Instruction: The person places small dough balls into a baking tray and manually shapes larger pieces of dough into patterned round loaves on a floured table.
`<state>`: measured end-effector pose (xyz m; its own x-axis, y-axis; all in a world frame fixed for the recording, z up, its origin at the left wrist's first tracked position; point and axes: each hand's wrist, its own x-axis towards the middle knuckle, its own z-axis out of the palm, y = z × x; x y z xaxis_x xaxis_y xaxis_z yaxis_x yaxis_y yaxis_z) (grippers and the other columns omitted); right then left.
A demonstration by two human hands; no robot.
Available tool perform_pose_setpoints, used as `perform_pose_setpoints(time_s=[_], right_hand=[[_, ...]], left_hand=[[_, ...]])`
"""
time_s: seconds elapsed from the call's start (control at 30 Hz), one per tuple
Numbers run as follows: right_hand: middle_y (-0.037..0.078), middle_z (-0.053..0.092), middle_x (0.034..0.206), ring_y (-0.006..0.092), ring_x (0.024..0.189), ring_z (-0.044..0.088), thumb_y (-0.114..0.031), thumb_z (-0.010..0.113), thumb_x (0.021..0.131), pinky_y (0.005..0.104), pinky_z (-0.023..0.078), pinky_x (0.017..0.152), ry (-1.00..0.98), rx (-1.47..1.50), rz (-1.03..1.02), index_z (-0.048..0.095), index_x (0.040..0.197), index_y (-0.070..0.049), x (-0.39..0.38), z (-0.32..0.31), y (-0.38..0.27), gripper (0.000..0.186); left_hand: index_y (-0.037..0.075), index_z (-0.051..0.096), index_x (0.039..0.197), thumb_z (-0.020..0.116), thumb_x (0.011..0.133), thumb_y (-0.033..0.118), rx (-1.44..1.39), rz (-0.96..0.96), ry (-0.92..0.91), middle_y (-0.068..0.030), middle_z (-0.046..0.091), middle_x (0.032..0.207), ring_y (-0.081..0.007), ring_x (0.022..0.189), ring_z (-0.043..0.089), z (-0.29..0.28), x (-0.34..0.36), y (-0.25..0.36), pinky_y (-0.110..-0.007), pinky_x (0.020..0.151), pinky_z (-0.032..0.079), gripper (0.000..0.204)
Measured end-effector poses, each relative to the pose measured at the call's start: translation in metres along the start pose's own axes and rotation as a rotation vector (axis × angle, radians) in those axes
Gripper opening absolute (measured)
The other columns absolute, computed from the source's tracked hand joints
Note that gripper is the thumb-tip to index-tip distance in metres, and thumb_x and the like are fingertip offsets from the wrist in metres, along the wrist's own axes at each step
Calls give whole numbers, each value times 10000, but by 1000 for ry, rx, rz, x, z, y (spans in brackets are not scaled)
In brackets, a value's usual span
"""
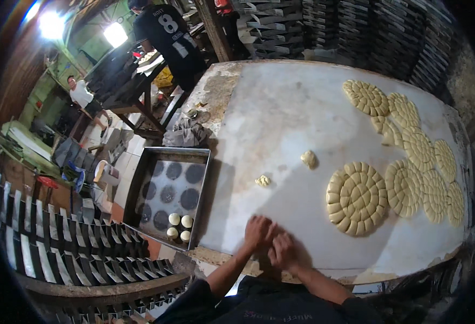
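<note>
Head view shows your left hand (257, 233) and right hand (283, 249) pressed together at the near edge of the bench (281, 108), curled over something hidden; likely dough, but you cannot tell what the grip holds. Keep both palms cupped and roll with light, even pressure so the piece rounds without flattening. Left of the grip, the tray (140, 178) holds four dough balls (179, 227) at its near corner. Beyond the grip lie two loose dough scraps (263, 181). Farther right sit round scored dough discs (357, 198), apart from your hands.
</note>
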<state>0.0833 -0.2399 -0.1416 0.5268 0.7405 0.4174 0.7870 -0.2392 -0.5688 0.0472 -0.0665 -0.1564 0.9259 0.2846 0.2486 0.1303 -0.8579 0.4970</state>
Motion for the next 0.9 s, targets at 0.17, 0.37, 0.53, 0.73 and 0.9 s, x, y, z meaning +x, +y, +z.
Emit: perform_pose_setpoints(time_s=[0.17,0.37,0.53,0.73,0.9], right_hand=[[144,650,890,332,965,606,-207,647,828,484,443,1018,-310,-228,-468,676,866,-6,-25,-74,63,207],[158,633,910,345,965,597,-166,642,847,536,421,1083,-94,-132,-13,633,823,-21,73,-40,63,147],[166,626,911,357,994,599,-167,655,832,522,427,1074,-329,-158,-318,639,879,-14,31,-43,45,160],[212,606,875,396,966,584,-112,641,797,529,438,1044,-151,-209,-139,613,806,32,59,-69,97,148],[181,562,941,420,974,529,-57,641,823,573,399,1035,130,-144,180,553,867,-4,104,0,58,112]], left_hand=[[75,643,983,678,842,194,120,-39,-679,-116,640,985,-347,1006,583,-65,-50,-68,-452,936,458,188],[81,625,951,735,841,187,81,-138,194,-114,656,966,-371,942,570,-42,52,-51,-466,876,452,189],[140,675,984,767,727,102,145,161,65,-74,668,983,-305,1037,604,-22,-11,-48,-445,904,472,276],[104,646,935,742,786,224,207,-123,70,-110,614,991,-370,986,580,-78,-15,-110,-502,895,451,214],[100,639,954,740,746,148,-94,-279,256,-128,648,1018,-404,1021,562,-42,60,-81,-487,905,447,236]])
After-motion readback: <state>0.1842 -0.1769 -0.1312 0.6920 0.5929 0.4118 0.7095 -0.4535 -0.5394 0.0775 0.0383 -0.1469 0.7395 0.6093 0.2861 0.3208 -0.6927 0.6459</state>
